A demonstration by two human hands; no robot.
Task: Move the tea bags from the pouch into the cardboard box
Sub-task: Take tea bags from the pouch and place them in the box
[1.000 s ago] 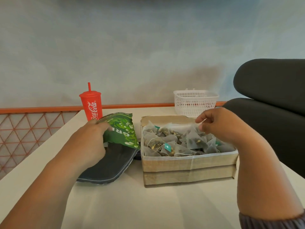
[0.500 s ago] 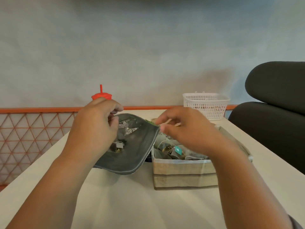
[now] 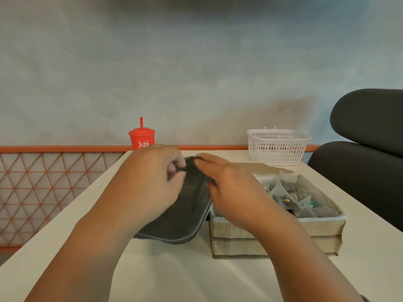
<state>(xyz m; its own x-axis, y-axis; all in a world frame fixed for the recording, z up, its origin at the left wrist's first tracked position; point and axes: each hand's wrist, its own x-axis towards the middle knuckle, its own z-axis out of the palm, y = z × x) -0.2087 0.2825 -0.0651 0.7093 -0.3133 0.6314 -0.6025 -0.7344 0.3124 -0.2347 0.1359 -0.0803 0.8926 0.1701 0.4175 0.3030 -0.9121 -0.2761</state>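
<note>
The pale table (image 3: 174, 275) ran from the near edge to a grey wall, with an orange-railed lattice panel (image 3: 43, 192) along its left side and a black chair (image 3: 366, 162) at the right. The cardboard box (image 3: 277, 236) sat on the table right of centre, open at the top and holding a heap of translucent pyramid tea bags (image 3: 290, 197). Just left of it, touching or nearly touching its near-left corner, lay the dark grey pouch (image 3: 183, 221), its far end raised off the table. The left hand (image 3: 150, 184) gripped that raised end from the left, its fingers curled and pressed onto the pouch's rim. The right hand (image 3: 231, 190) met it from the right, its fingers (image 3: 202, 160) closed on the same rim, partly over the box's left edge. A white plastic basket (image 3: 277, 147) stood at the far edge behind the box. A red Coca-Cola cup (image 3: 141, 138) with a straw stood behind the left hand.
</note>
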